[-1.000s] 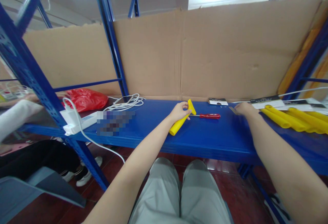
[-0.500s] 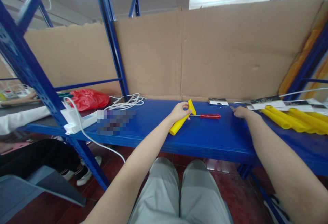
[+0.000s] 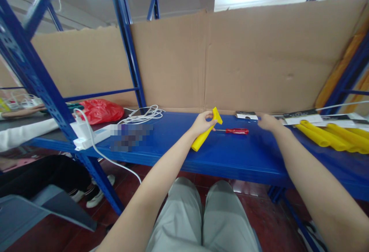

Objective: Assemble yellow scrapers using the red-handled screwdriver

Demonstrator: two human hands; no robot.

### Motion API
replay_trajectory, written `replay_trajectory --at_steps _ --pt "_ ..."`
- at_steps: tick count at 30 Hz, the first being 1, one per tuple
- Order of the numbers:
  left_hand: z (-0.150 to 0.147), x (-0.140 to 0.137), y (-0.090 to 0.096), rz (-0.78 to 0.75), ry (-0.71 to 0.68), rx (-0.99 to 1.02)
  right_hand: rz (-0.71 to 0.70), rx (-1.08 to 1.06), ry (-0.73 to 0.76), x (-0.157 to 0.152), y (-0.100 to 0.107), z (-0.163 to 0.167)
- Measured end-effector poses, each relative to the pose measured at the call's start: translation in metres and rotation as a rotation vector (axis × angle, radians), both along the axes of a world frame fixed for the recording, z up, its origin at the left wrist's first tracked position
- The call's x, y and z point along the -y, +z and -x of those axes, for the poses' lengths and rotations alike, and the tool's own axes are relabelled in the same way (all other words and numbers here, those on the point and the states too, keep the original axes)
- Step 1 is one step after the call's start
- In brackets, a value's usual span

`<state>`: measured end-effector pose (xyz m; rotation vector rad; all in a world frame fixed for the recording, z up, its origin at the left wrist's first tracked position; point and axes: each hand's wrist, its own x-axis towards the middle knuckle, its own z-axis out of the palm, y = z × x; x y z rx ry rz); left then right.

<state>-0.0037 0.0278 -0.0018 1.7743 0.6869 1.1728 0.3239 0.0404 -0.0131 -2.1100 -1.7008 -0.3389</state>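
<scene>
1. Here's the yellow tool (image 3: 203, 138), at the middle of our clock, just above the blue shelf (image 3: 230, 157) or resting on it, I can't tell which; its flared end points to one o'clock, its tube end to seven.
2. The left hand (image 3: 203, 123) has it, thumb and fingers clamped around the upper part!
3. Out at three o'clock lies a red screwdriver (image 3: 236, 131), its shaft aimed back at those fingers; whether it touches them, I can't tell.
4. Farther out, between two and three, comes the right hand (image 3: 268, 122), blurred; fingers apart or together, I can't tell.
5. Just beside it, at two, lies a small card (image 3: 246, 115).
6. Well over at three: a row of yellow tubes (image 3: 340, 136), with more cards (image 3: 302, 116) behind.
7. At ten, coiled white cords (image 3: 144, 114); beyond them, a red bag (image 3: 102, 111).
8. Nine o'clock brings a power strip (image 3: 96, 136) and, past the post, a co-worker's white sleeve (image 3: 31, 132).
9. Twelve o'clock: tall cardboard (image 3: 245, 59).
</scene>
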Motion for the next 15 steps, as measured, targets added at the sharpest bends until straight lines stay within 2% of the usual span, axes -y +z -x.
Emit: replay_trajectory --at_steps 2,5,8,12,15 --pt "0.002 -0.005 0.002 -0.048 0.003 0.066 0.007 0.026 0.016 0.006 0.007 0.02" --pt "0.009 -0.014 0.006 -0.142 0.038 0.143 -0.007 0.065 0.164 0.012 0.015 0.045" --pt "0.019 -0.022 0.007 -0.269 0.141 0.126 -0.042 0.096 0.286 0.015 0.019 0.059" --pt "0.025 -0.02 0.005 -0.585 0.322 -0.088 -0.135 0.126 0.428 0.013 0.018 0.065" --pt "0.022 -0.012 0.002 -0.78 0.334 -0.345 -0.209 0.143 0.523 0.01 0.016 0.068"
